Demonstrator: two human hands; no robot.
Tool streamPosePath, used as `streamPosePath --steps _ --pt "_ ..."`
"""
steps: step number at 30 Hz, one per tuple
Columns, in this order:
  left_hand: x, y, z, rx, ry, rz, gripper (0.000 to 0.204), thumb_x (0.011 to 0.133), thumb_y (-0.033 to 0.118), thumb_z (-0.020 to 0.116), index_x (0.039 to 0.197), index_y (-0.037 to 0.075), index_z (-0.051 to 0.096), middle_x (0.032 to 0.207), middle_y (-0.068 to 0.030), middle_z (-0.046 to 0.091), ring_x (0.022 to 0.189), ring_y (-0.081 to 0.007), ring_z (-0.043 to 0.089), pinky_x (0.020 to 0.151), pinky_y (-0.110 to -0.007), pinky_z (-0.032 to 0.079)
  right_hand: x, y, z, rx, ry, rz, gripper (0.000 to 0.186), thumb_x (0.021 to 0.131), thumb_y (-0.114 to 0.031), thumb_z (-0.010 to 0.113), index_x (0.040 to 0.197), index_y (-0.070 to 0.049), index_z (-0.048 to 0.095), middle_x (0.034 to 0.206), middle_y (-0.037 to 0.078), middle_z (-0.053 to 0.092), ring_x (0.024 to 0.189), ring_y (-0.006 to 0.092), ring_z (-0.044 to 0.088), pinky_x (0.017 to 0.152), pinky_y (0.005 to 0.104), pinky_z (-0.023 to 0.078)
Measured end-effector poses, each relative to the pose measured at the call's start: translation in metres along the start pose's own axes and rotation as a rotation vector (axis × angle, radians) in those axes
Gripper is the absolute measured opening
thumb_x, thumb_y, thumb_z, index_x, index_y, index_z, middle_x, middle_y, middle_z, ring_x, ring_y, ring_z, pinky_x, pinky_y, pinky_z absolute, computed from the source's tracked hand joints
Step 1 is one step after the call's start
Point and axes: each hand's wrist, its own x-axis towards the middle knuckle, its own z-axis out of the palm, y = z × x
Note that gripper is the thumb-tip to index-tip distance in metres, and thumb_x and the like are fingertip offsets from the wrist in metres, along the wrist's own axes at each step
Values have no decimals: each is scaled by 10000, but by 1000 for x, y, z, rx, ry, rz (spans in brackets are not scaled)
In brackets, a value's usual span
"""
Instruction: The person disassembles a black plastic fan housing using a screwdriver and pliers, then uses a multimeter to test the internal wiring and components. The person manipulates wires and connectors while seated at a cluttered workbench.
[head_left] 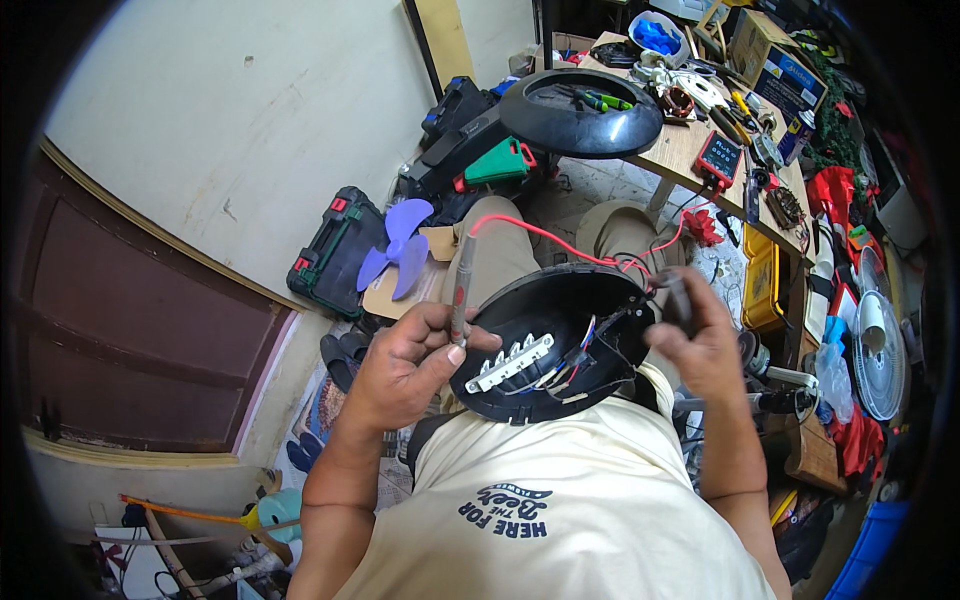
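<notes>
My left hand [410,360] is closed around a slim grey test probe [462,290] held upright, a red lead leaving its top. Below it, in my lap, rests a round black fan base [570,290], its hollow inside facing up. A white push-button switch strip [510,365] and several thin coloured wires [570,370] sit loose inside it. At the base's right rim is my right hand [705,335], smeared by motion; a greyish blur shows by its fingers, and I cannot tell whether it is held. The red leads [560,240] run to a red-and-black meter [718,160] on the table.
A black dome-shaped cover [580,135] with green-handled pliers [605,100] stands ahead. A purple fan blade [398,248] and a black tool case [340,250] are at the left. The wooden table [675,150] holds tools and parts. A yellow crate [763,280] and fan grille [880,350] lie right.
</notes>
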Motion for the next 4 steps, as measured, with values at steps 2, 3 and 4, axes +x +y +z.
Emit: streamPosePath --steps 2,3,4 --pt "-2 -5 0 -29 37 0 310 1081 173 651 1324 -1 568 1293 -178 750 1230 -214 683 1107 -374 489 5 21 22 35 12 -26 520 904 -225 871 1332 -27 649 1020 31 716 953 82 622 882 235 498" --pt "0 -10 -1 -75 63 46 371 1079 222 673 1356 7 550 1325 -182 738 1265 -224 670 1125 -374 478 12 28 24 33 38 40 561 908 -246 873 1371 -42 629 1079 48 718 996 97 623 908 246 502" --pt "3 -16 -1 -128 97 96 434 1078 271 694 1388 14 531 1357 -186 726 1301 -234 656 1143 -374 467 23 35 24 9 56 114 602 913 -267 876 1410 -58 609 1139 66 720 1039 112 625 933 258 507"
